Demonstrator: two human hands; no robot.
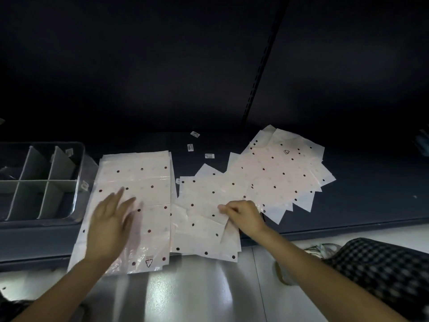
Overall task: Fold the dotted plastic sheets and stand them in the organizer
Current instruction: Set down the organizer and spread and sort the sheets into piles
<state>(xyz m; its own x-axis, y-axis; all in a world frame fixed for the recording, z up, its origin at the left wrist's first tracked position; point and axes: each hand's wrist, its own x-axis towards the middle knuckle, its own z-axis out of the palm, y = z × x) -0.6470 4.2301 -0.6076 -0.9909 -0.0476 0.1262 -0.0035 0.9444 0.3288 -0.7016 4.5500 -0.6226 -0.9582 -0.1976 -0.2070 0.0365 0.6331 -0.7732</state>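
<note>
A neat stack of pale dotted plastic sheets (144,180) lies on the dark shelf, its near end hanging over the front edge. My left hand (111,226) hovers flat over it, fingers spread and blurred. To the right, several loose dotted sheets (278,173) fan out toward the back. My right hand (243,216) pinches the edge of one sheet (204,210) in the middle of that spread. The grey divided organizer (76,182) stands at the left, its compartments mostly bare.
Small white barcode labels (209,155) lie on the dark shelf (371,201) behind the sheets. The shelf's front edge runs across below my hands, with pale floor (185,293) under it. A checked cloth (380,270) sits at lower right.
</note>
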